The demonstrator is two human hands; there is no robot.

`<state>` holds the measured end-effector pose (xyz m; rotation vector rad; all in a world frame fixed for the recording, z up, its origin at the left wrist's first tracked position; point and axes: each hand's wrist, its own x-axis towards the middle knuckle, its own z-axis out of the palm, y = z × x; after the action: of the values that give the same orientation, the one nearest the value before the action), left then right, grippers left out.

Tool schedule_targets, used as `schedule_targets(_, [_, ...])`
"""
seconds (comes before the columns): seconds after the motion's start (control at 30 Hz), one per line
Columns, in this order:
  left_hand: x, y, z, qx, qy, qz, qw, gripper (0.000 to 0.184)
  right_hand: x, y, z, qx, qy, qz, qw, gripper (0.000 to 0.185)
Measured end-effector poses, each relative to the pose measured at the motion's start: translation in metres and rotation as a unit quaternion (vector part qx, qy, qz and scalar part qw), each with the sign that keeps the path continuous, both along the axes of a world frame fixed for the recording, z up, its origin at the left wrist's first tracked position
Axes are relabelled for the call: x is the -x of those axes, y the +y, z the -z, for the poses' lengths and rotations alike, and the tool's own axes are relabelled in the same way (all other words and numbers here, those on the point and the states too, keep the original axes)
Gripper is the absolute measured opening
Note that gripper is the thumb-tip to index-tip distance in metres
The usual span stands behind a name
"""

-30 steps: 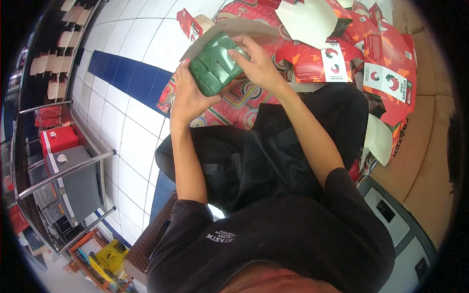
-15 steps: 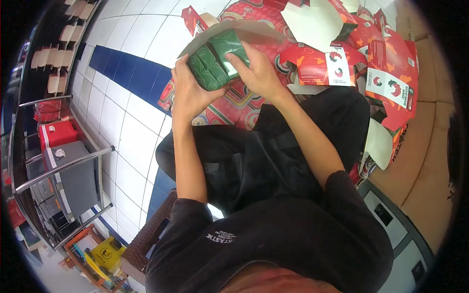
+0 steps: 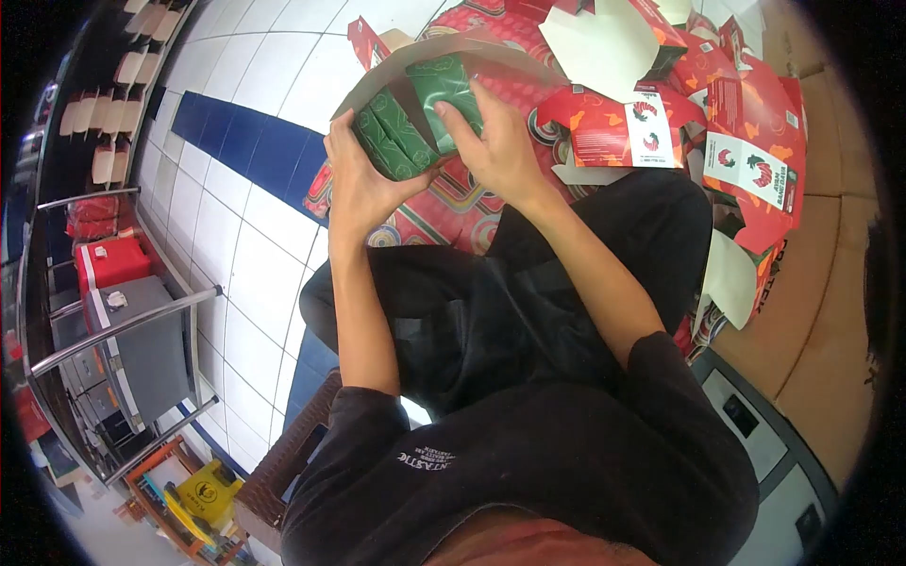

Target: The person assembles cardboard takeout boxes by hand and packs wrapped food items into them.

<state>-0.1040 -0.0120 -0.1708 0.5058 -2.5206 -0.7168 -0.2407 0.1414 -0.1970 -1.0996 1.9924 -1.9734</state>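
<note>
In the head view I hold a paperboard food box [image 3: 396,143] above a patterned red cloth [image 3: 453,209]. Its green line-patterned panels face me, and a wide plain flap [image 3: 444,47] stands up behind them. A dark gap runs between the green panels. My left hand [image 3: 363,193] grips the left side, its thumb along the lower edge. On the right-hand green panel [image 3: 444,90] rests the thumb of my right hand [image 3: 500,151], with the fingers behind the box. The fingertips of both hands are partly hidden by the box.
Several red printed boxes [image 3: 623,132] lie at the right, some with pale insides showing. Brown cardboard [image 3: 821,283] lies beyond them. On the left, a metal-framed rack [image 3: 127,330] holds a grey case [image 3: 146,344] and a red bag [image 3: 113,262]. Below is a brown woven-look stool [image 3: 283,462].
The gap between the green panels has widened as the panels spread apart. My left hand has shifted slightly left with its side of the box. Both hands keep their hold.
</note>
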Motion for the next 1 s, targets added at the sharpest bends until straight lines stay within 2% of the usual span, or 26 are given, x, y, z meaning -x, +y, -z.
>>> schedule_targets(0.07, [0.0, -0.001, 0.0, 0.001, 0.002, -0.002, 1.0, 0.124, -0.004, -0.001, -0.003, -0.006, 0.003, 0.002, 1.0, 0.028])
schedule_targets(0.13, [0.001, 0.0, -0.001, -0.008, 0.014, -0.001, 1.0, 0.124, -0.007, -0.003, -0.009, 0.061, 0.039, 0.027, 0.997, 0.024])
schedule_targets(0.27, [-0.002, -0.002, 0.001, 0.009, 0.014, -0.016, 1.0, 0.124, -0.006, -0.005, -0.009, 0.067, 0.092, 0.048, 0.992, 0.022])
schedule_targets(0.37, [-0.003, -0.003, -0.002, 0.018, 0.005, -0.013, 1.0, 0.124, -0.007, -0.003, -0.01, 0.066, 0.06, 0.035, 0.995, 0.022])
schedule_targets(0.43, [-0.003, -0.001, -0.004, -0.006, 0.01, -0.003, 1.0, 0.124, -0.006, -0.003, -0.005, 0.025, 0.036, 0.032, 0.999, 0.022])
schedule_targets(0.63, [-0.001, 0.001, -0.004, 0.011, 0.025, 0.01, 1.0, 0.12, -0.008, -0.004, -0.002, -0.01, 0.062, 0.036, 0.997, 0.025])
schedule_targets(0.77, [-0.002, 0.003, -0.005, 0.008, 0.027, 0.013, 1.0, 0.118, -0.012, -0.008, 0.002, 0.01, 0.069, 0.019, 0.997, 0.025])
schedule_targets(0.83, [-0.002, 0.005, -0.007, 0.014, 0.031, 0.011, 0.999, 0.115, -0.011, -0.006, -0.002, 0.013, 0.022, -0.007, 1.0, 0.027])
schedule_targets(0.93, [0.001, 0.004, -0.005, 0.037, 0.041, 0.015, 0.998, 0.112, -0.011, -0.006, 0.0, -0.011, 0.023, 0.007, 1.0, 0.027])
schedule_targets(1.0, [0.001, 0.002, -0.002, 0.047, 0.029, 0.02, 0.998, 0.117, -0.008, -0.004, -0.003, -0.011, 0.013, -0.001, 1.0, 0.028])
